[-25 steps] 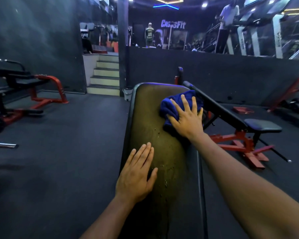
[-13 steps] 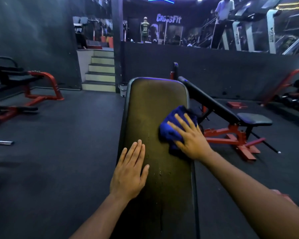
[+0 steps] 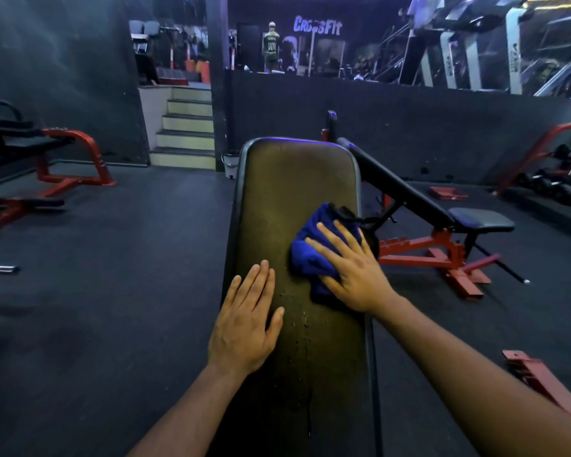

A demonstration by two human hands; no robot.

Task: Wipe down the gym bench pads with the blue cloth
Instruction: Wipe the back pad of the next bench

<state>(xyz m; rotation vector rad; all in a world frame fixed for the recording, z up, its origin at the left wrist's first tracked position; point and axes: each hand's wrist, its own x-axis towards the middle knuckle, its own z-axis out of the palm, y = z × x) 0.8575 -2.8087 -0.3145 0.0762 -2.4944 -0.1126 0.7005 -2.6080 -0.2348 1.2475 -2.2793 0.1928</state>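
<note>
Dark pad with droplets, right hand flat on cloth, left hand flat on pad, second bench, stairs.

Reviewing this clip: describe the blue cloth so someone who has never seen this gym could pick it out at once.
Find the long dark bench pad running up the middle of the view. On its right edge, the right hand presses flat on the blue cloth, while the left hand rests on bare pad. The cloth is the only bright blue, crumpled thing among the black and red equipment.
</note>
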